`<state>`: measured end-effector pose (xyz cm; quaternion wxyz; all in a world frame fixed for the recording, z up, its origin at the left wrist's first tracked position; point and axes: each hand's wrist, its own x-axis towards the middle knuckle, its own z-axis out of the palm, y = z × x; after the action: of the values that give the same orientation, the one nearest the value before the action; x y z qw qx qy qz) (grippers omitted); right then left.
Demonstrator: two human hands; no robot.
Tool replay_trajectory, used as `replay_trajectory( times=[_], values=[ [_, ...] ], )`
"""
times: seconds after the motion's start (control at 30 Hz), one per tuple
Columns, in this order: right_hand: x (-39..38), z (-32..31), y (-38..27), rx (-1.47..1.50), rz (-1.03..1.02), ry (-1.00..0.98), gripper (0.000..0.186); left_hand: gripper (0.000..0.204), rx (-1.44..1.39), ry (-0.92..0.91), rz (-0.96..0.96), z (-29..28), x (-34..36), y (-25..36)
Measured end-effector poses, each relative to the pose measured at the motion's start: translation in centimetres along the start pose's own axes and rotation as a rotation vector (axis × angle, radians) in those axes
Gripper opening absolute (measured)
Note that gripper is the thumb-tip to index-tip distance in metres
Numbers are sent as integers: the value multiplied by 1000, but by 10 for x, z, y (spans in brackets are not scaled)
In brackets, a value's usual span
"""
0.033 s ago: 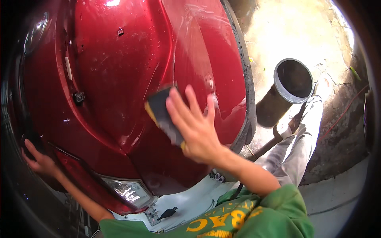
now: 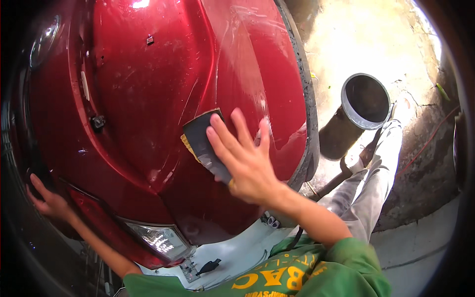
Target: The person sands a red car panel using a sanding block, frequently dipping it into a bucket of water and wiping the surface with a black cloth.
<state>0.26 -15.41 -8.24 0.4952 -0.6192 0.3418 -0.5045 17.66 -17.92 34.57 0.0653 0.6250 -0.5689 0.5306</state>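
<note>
Cracked floor [image 2: 415, 190], stained, partly shaded; bright light [image 2: 361, 39]

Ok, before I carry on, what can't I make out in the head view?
All in the head view:
Underside of the sandpaper sheet: hidden by the sheet itself, its top partly covered by the right hand.
Rest of the red car: cut off by the upper edge.
Contents of the bucket: interior too dark.
What the left hand touches: hidden beneath it, in shadow.

"What is worn up top?"

"A green shirt [image 2: 346, 277] with short sleeves [image 2: 357, 253]. It has yellow letters [image 2: 269, 279] on it, some big, some small."

"And lower down?"

"Long, light grey, wrinkly pants [image 2: 378, 175]."

"The left hand [image 2: 51, 204] and right hand [image 2: 250, 171]?"

"Those 2 are bare."
</note>
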Motion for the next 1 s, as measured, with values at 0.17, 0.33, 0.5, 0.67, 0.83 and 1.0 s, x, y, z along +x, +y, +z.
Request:
replay_trajectory(
  times=[0.17,0.33,0.5,0.67,0.83,1.0],
  values=[
    [92,0,63,-65,80,228,61,59,5,-75,-72,13,0,24],
    [-18,5,-17,79,91,-33,79,46,-63,-4,-1,4,3,-11],
    [59,7,52,6,21,151,71,49,-22,-25,-50,10,-2,2],
    [76,11,60,66,86,186,73,47,190,-32,-10,9,0,16],
    [-37,8,19,166,134,-69,83,36,-92,-54,-51,-2,-2,-2],
    [87,1,121,20,149,124,66,41,-33,-61,23,16,3,3]
  ],
)
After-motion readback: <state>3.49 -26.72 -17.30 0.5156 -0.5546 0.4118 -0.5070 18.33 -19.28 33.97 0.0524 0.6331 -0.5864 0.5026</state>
